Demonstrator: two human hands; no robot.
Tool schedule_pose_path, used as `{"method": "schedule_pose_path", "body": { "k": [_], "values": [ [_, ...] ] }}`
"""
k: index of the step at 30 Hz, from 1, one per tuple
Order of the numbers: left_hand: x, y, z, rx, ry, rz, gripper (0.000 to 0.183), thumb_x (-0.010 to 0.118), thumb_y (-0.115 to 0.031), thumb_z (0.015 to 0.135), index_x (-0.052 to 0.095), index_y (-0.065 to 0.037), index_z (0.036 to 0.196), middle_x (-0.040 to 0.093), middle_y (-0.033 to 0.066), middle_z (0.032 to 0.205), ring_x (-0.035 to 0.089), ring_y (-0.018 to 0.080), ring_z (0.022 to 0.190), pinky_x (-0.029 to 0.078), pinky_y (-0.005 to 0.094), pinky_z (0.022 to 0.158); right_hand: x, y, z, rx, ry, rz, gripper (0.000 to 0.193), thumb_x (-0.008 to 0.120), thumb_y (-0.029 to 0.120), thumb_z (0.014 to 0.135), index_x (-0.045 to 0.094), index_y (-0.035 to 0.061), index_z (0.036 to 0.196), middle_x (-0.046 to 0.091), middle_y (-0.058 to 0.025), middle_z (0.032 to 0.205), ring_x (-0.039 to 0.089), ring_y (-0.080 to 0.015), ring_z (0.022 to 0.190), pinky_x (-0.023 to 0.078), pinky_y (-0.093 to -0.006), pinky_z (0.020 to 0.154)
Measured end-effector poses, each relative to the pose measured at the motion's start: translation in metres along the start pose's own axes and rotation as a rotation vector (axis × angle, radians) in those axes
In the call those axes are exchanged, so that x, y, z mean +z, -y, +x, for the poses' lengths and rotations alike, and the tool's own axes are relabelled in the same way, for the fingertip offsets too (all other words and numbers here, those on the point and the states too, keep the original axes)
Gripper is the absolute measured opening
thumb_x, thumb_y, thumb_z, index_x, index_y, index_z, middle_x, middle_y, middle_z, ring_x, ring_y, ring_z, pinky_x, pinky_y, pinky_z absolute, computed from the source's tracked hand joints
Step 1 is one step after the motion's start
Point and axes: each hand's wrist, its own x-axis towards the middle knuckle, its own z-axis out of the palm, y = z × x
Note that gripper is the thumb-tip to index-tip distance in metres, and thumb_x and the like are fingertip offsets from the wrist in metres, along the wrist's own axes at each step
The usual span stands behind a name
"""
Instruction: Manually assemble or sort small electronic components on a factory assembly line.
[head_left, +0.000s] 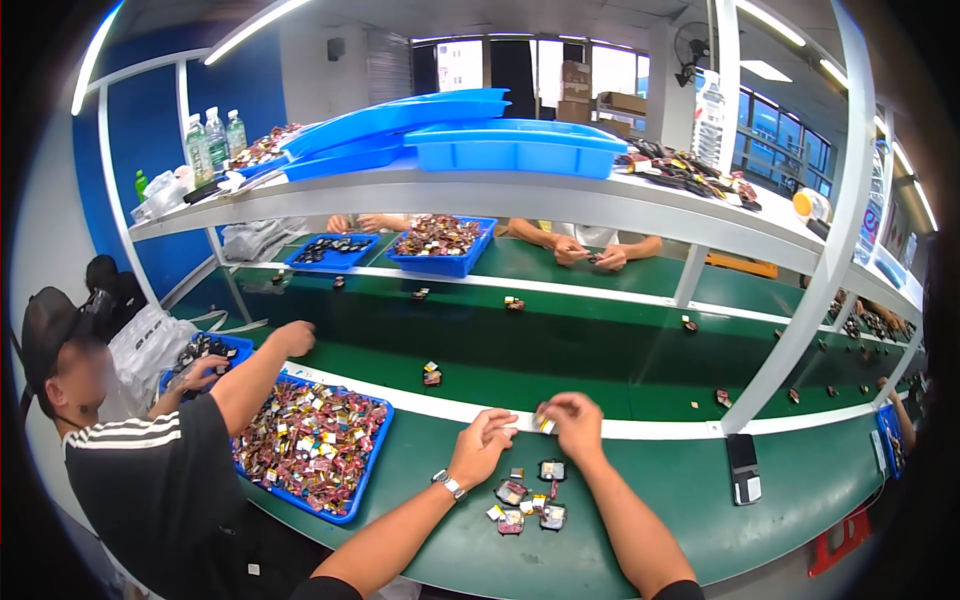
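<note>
My right hand (574, 424) is closed on a small electronic part (545, 424) with white and yellow on it, above the white strip along the belt's near edge. My left hand (484, 440), a watch on its wrist, is just left of it with fingers curled together; whatever they hold is too small to make out. Between my forearms, on the green worktop (640, 480), lie several small parts: a black-framed module (551, 469), another black-framed module (552, 516), a reddish piece (511, 491) and a part with a white tab (510, 522).
A blue tray (388, 420) heaped with small parts stands left, beside a co-worker (150, 470) reaching toward the belt. The green belt (590, 350) carries scattered parts. A black-and-white device (744, 470) lies right, near a shelf post (800, 300). Other people's hands (590, 255) work across the belt.
</note>
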Motion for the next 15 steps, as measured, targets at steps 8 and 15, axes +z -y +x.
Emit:
{"method": "schedule_pose_path", "body": {
  "k": [8,15],
  "values": [
    [-0.023,-0.003,0.006,0.121,-0.261,0.453,0.036,0.064,-0.019,0.088,0.050,0.003,0.064,0.046,0.0137,0.055,0.038,0.0178,0.048,0.035,0.0338,0.049,-0.002,0.004,0.051,-0.290,-0.246,-0.715,0.021,0.072,0.007,0.078,0.065,0.0014,0.097,0.062,-0.0118,0.087,0.063,-0.0239,0.075,0.052,-0.0344,0.068],
    [-0.015,-0.008,0.000,0.198,0.091,0.851,0.034,0.060,-0.025,0.079,0.055,-0.004,0.053,0.056,0.0158,0.055,0.055,0.0379,0.054,0.043,0.0483,0.054,0.102,0.054,0.053,-0.214,0.406,-0.640,0.039,0.074,0.030,0.078,0.065,-0.0002,0.102,0.068,-0.0176,0.093,0.066,-0.0361,0.085,0.053,-0.0398,0.079]
  ]
}}
